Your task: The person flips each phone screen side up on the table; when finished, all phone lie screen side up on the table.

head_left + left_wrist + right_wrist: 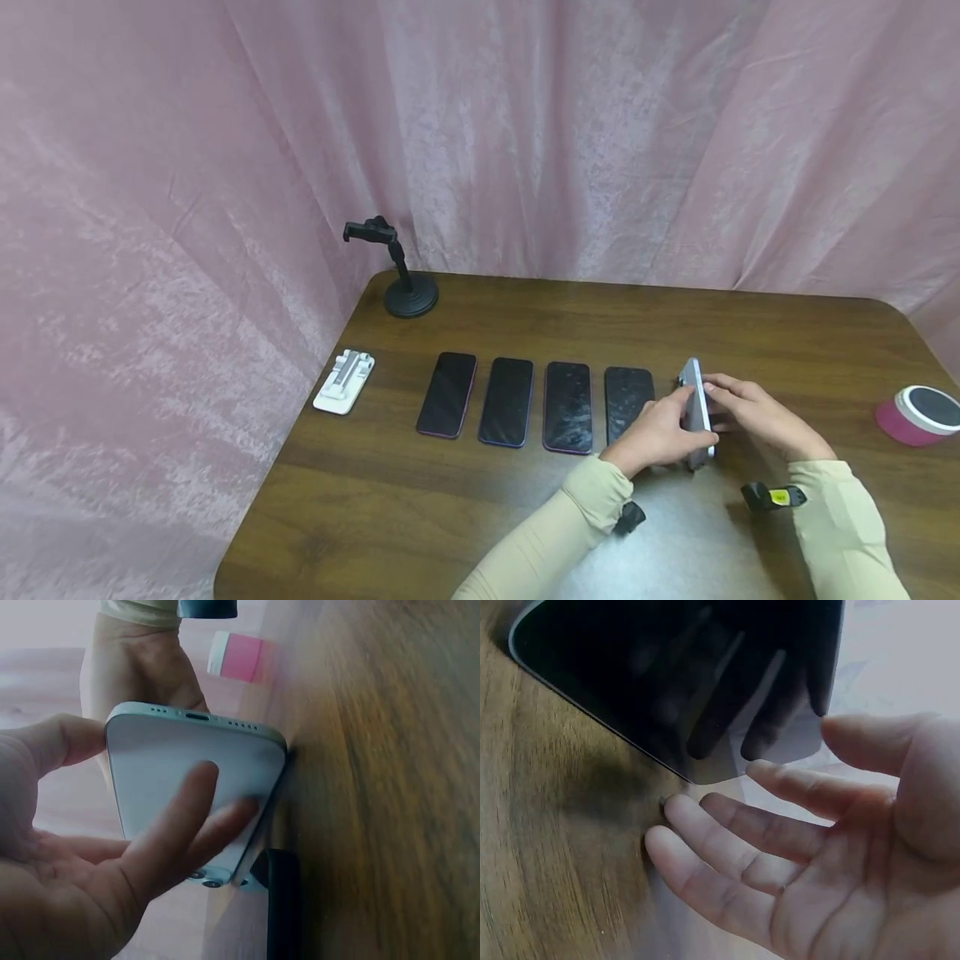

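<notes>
A smartphone with a pale back (154, 761) stands on its long edge on the wooden table, its dark screen (622, 675) facing right. My left hand (656, 433) holds it, the thumb at its upper edge and the fingers along the back. Camera lenses (212, 883) show at the phone's far end. My right hand (761, 417) is on the screen side, fingers loosely extended, with the thumb and index fingertip right at the phone's end in the right wrist view. Left of the held phone lies a dark-screened phone (628, 396), partly covered by my left hand.
Three more phones lie face up in a row: one leftmost (447, 393), one beside it (506, 402) and one further right (567, 408). A white folding stand (344, 382) lies at the left edge. Behind it is a black phone holder (409, 295). A pink-and-white jar (907, 421) stands at the right.
</notes>
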`<state>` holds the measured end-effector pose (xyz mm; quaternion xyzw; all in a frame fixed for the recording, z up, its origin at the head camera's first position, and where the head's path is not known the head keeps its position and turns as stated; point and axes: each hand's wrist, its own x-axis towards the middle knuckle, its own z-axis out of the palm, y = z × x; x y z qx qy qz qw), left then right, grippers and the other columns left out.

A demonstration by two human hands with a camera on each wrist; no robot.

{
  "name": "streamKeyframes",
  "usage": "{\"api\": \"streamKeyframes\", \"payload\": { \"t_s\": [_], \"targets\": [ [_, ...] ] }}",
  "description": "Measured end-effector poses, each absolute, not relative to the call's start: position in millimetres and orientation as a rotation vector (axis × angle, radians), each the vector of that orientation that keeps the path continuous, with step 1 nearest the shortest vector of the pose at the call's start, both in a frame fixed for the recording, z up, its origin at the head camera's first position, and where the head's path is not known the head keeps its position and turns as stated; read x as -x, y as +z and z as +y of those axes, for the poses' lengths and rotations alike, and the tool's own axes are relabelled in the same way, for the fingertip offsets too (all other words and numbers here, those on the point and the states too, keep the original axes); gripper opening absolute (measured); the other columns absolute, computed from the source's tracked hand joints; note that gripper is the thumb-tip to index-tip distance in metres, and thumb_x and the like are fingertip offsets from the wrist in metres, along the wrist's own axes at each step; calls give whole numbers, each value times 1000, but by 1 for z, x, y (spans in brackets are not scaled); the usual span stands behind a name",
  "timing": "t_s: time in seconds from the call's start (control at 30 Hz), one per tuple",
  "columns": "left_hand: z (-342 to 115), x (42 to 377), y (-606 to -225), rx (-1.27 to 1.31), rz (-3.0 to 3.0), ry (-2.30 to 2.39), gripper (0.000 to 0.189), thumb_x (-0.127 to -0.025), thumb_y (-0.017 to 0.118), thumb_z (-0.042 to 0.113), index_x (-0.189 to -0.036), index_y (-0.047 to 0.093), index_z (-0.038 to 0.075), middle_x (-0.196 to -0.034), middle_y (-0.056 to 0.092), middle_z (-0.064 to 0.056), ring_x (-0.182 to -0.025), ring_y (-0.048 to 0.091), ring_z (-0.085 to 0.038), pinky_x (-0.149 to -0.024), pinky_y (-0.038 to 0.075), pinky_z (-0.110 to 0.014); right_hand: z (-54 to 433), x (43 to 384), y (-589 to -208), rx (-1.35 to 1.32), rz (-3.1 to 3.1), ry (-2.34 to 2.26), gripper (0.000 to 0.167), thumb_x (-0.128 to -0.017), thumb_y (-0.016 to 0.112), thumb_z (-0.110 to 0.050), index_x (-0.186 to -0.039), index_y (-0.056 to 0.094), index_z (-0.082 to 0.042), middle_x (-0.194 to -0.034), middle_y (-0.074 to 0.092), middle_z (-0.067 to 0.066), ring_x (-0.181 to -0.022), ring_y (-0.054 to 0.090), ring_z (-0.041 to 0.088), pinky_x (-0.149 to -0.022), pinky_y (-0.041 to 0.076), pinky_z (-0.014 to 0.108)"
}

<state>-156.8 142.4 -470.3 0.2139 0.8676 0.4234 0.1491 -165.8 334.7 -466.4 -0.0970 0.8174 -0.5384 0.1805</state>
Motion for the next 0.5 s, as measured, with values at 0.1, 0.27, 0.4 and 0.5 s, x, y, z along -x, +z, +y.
{"api": "streamKeyframes", "payload": {
  "t_s": [0.1,0.27,0.4,0.5],
  "targets": [
    [142,159,-471,-669,2517,1201,70,-88,76,33,-150,47,15,-122,69,6,-99,62,0,-75,45,-11,335,167,-468,278,2304,-1527,52,-110,41,-16,-144,31,22,-132,49,42,-100,65,12,-80,57,35],
    [142,160,-469,-699,2504,1218,51,-89,75,27,-135,57,16,-86,70,11,-69,58,6,-62,44,-11,332,167,-468,264,2303,-1534,51,-109,44,-14,-145,31,20,-132,49,40,-105,65,21,-78,58,36],
    [144,159,-468,-659,2430,1282,49,-89,75,20,-135,57,17,-74,66,12,-51,56,9,-54,44,-12,331,166,-466,232,2308,-1515,52,-108,47,-16,-145,32,18,-130,51,38,-109,64,31,-77,58,38],
    [144,158,-468,-633,2387,1322,49,-90,74,16,-136,57,16,-79,70,9,-50,58,7,-54,45,-13,331,164,-466,202,2298,-1508,53,-108,49,-16,-146,32,16,-129,54,37,-108,64,33,-77,59,39]
  ]
}}
